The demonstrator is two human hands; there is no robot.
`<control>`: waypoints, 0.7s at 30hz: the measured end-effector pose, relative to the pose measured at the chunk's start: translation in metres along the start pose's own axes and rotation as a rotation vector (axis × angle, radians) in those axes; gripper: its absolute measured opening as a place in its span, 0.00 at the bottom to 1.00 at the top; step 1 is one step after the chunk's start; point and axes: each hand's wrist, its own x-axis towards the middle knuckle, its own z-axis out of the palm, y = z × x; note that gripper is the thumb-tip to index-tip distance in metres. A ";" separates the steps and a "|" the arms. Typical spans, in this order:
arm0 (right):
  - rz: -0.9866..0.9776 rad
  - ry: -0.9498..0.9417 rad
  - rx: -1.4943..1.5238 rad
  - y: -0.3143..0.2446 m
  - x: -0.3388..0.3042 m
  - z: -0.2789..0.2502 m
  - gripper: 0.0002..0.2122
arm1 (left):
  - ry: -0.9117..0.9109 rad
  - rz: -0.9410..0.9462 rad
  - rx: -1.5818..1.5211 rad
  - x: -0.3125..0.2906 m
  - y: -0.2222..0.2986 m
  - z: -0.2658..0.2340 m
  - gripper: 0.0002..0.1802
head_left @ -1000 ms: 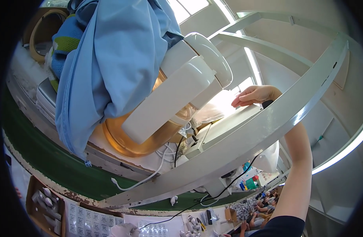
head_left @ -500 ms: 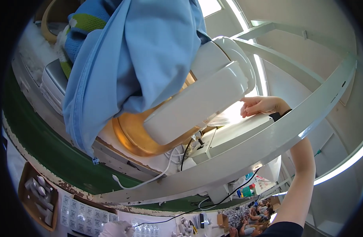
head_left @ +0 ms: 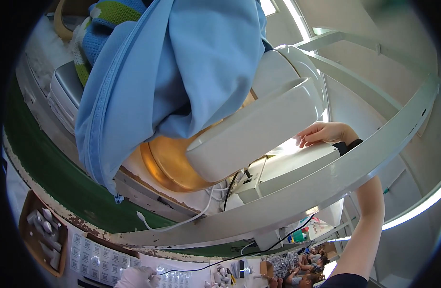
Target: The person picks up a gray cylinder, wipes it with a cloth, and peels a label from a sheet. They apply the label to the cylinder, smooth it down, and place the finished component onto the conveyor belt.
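My right arm reaches up past a pale metal frame bar, and my right hand, bare with a black band at the wrist, rests over the top of an off-white box. Its fingers are curled together by a bright patch of light; what they grip, if anything, is lost in the glare. Low in the view, my left hand wears a white glove. Its fingers are pinched at the end of a thin black cable, above a sheet of printed labels.
A light blue jacket hangs over a white and gold appliance on the shelf. A white cable dangles over the green edge. At lower left stands a cardboard box of grey parts. Other people sit farther along.
My right hand has shifted slightly right and down along the off-white box. The translucent film beside it shows less now. The left hand has moved slightly left, still at the cable's end.
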 end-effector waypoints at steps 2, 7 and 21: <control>0.013 0.002 0.008 0.000 0.002 0.000 0.14 | -0.016 -0.016 0.004 -0.002 0.000 0.000 0.06; 0.111 0.087 -0.014 0.003 -0.001 -0.004 0.13 | -0.028 0.032 -0.002 0.002 -0.004 0.005 0.06; 0.084 0.076 -0.112 -0.010 -0.008 0.008 0.16 | -0.033 0.018 -0.006 0.001 -0.007 0.004 0.08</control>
